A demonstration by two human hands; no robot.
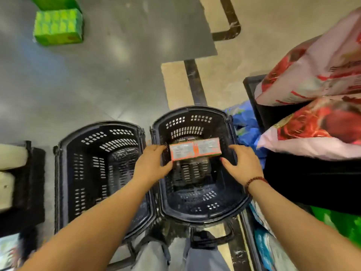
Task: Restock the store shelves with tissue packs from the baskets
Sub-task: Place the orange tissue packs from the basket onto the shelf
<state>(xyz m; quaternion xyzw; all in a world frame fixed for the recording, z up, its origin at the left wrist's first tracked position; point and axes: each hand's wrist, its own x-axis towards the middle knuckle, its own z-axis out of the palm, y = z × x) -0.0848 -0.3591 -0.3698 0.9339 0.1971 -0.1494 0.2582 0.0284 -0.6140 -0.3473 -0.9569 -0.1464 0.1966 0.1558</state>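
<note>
An orange tissue pack (195,148) with white label panels hangs over the inside of the right black basket (197,212). My left hand (152,163) grips its left end, with the thumb under the lower left corner. Just off the pack's right end is my right hand (242,165), fingers spread and loosely bent, a narrow gap showing between them and the pack. No other pack shows in this basket. The left black basket (64,173) stands beside it on the floor, and its inside holds nothing.
Store shelves on the right carry large pink and red flowered packs (312,75), blue packs (246,122) and a green pack (341,223). A green box (58,26) lies on the grey floor at top left. A dark shelf with pale packs (11,155) stands at the left edge.
</note>
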